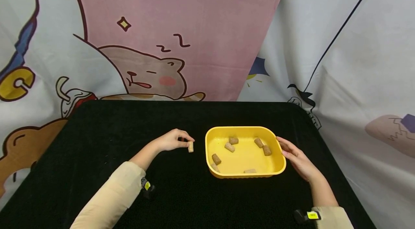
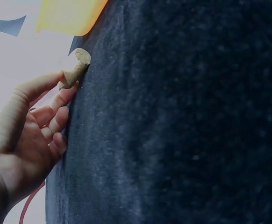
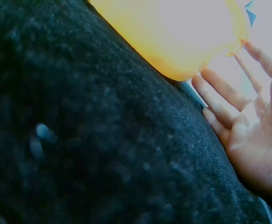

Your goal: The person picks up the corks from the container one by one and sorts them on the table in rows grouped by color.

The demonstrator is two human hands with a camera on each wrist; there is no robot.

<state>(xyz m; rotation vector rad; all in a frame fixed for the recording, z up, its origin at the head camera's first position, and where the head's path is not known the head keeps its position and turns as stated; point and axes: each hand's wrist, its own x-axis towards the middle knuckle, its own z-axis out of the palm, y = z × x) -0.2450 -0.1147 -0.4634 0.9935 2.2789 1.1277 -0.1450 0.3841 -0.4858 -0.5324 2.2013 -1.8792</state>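
Between thumb and fingertips, my left hand (image 1: pixel 170 140) pinches a light tan cork (image 1: pixel 190 146), held roughly upright to the left of a yellow plastic tub (image 1: pixel 245 175). The left wrist view also shows this cork (image 2: pixel 76 68) at the fingertips, apart from the tub. Several corks lie scattered inside the tub, among them a pair near its right side (image 1: pixel 267 150) and a brown one at the left (image 1: pixel 216 159). My right hand (image 1: pixel 299 159) touches the tub's right rim, its fingers (image 3: pixel 225 91) mostly straight along the outer wall.
A black cloth (image 1: pixel 181 196) covers the table beneath the tub. Behind it hangs a curtain (image 1: pixel 207 23) with cartoon animals. A white curtain (image 1: pixel 363 88) hangs at the right, with a black cord (image 1: pixel 343 25) running down it.
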